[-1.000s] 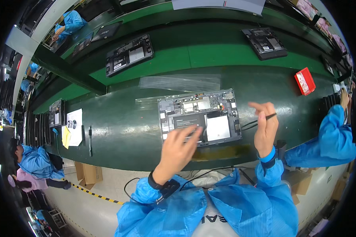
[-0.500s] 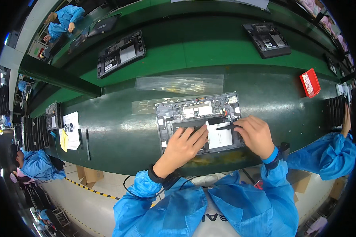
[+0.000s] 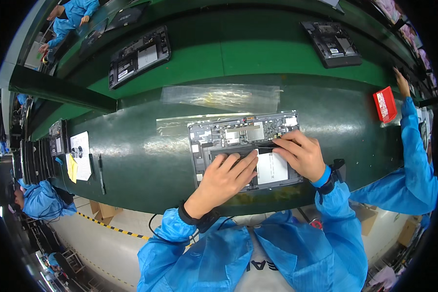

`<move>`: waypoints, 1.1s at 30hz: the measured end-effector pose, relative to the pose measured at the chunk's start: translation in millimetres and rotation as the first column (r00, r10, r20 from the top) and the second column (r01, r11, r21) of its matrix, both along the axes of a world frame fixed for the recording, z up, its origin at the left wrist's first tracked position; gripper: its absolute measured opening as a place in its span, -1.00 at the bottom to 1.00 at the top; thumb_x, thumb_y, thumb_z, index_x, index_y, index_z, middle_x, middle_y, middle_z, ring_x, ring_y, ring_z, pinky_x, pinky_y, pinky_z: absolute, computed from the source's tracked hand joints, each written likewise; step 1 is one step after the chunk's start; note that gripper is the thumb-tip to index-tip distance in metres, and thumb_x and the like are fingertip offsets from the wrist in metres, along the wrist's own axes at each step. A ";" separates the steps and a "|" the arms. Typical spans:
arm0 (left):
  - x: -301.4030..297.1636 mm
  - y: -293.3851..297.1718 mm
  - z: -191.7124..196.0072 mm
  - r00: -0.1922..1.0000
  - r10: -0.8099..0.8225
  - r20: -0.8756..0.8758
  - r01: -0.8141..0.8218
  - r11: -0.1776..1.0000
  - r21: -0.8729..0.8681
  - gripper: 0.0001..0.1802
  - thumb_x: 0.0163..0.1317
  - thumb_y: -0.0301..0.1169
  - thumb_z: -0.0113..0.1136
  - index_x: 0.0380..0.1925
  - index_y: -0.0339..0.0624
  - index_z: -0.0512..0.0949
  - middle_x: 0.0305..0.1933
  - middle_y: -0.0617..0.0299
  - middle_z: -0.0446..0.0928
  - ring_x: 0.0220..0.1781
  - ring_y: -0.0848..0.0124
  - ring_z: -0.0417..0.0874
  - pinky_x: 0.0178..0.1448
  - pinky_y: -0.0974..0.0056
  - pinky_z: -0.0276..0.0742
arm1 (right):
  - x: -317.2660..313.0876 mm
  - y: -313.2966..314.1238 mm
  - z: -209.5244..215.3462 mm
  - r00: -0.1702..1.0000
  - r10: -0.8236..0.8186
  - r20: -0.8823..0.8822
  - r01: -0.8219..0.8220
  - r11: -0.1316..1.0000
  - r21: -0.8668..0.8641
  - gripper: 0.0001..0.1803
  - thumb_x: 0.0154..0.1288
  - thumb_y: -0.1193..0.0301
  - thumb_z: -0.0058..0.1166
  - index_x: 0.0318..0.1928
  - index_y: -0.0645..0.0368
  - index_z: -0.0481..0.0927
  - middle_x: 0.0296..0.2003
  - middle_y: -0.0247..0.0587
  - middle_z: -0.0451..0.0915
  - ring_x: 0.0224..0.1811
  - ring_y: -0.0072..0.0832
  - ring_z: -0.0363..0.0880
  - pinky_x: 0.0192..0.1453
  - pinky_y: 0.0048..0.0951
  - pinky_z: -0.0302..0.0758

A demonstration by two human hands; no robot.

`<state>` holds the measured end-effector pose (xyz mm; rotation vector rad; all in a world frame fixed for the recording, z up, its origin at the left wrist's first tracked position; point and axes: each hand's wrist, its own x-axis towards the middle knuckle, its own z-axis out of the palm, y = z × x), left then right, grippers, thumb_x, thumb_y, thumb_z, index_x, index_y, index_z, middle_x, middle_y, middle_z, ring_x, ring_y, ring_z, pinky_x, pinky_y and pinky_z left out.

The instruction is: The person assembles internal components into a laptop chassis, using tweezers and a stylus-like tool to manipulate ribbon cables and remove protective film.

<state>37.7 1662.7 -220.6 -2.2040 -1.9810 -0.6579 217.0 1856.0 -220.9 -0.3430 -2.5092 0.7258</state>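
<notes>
An opened laptop base (image 3: 198,138) lies in front of me, its circuit board (image 3: 246,135) showing along the far side. My left hand (image 3: 224,181) rests flat on its near middle part, fingers stretched out. The fingertips touch the left edge of a white rectangular part (image 3: 271,169) set in the base. My right hand (image 3: 304,156) pinches dark tweezers (image 3: 264,147), whose tips point left, just beyond that white part. What lies under the tips is too small to make out.
Clear plastic bags of thin cables (image 3: 221,97) lie beyond the laptop. A red bin (image 3: 385,104) stands at the right, near a co-worker's blue sleeve (image 3: 413,141). At the left are papers (image 3: 83,160), a pen (image 3: 101,174) and stacked laptop parts (image 3: 38,158). More opened laptops (image 3: 140,57) rest on the green shelf.
My right hand has moved the tweezers away from me and slightly left, from over the white part to its far edge. A co-worker's arm now reaches forward at the right.
</notes>
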 end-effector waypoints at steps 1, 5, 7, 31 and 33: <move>0.2 0.4 -0.3 1.000 -0.001 0.002 0.001 1.000 -0.003 -0.58 0.16 -0.28 0.47 0.03 -0.10 0.71 0.31 0.42 0.61 -0.05 0.38 0.54 0.00 0.25 0.46 | -0.8 -0.2 -0.8 1.000 0.002 -0.014 -0.002 1.000 0.005 -0.75 0.20 0.40 0.44 -0.11 0.14 0.77 -0.24 -0.28 0.64 -0.38 -0.32 0.69 -0.34 -0.30 0.61; 0.5 0.5 1.6 1.000 0.005 -0.007 -0.005 1.000 -0.018 -0.59 0.16 -0.28 0.47 0.03 -0.10 0.71 0.31 0.43 0.61 -0.05 0.38 0.54 0.00 0.26 0.46 | -3.4 0.3 -1.8 1.000 0.021 -0.022 -0.020 0.999 0.035 -0.73 0.16 0.42 0.47 -0.10 0.13 0.78 -0.25 -0.31 0.63 -0.41 -0.38 0.67 -0.38 -0.34 0.60; 0.1 1.5 1.8 1.000 0.007 -0.010 -0.007 1.000 -0.020 -0.60 0.16 -0.28 0.47 0.02 -0.10 0.72 0.30 0.43 0.61 -0.05 0.38 0.54 0.00 0.26 0.46 | -3.4 1.0 -2.5 1.000 0.023 -0.015 -0.022 0.999 0.041 -0.73 0.15 0.42 0.47 -0.11 0.12 0.78 -0.25 -0.32 0.62 -0.41 -0.39 0.67 -0.39 -0.35 0.60; -2.4 1.9 3.6 0.999 -0.010 0.043 0.012 0.999 -0.046 -0.61 0.17 -0.28 0.47 0.01 -0.10 0.73 0.29 0.43 0.62 -0.05 0.38 0.53 0.00 0.27 0.46 | -5.4 0.6 -5.3 0.999 0.022 -0.025 -0.022 1.000 0.015 -0.74 0.14 0.44 0.48 -0.12 0.15 0.80 -0.29 -0.33 0.61 -0.46 -0.45 0.65 -0.43 -0.39 0.59; -2.3 1.1 3.3 0.999 -0.008 0.037 0.010 0.999 -0.049 -0.61 0.17 -0.28 0.47 0.01 -0.10 0.73 0.29 0.43 0.62 -0.05 0.38 0.53 0.00 0.27 0.46 | -5.3 0.7 -5.6 1.000 0.025 -0.020 -0.024 1.000 0.017 -0.74 0.14 0.44 0.48 -0.12 0.15 0.80 -0.29 -0.33 0.61 -0.46 -0.45 0.65 -0.43 -0.39 0.59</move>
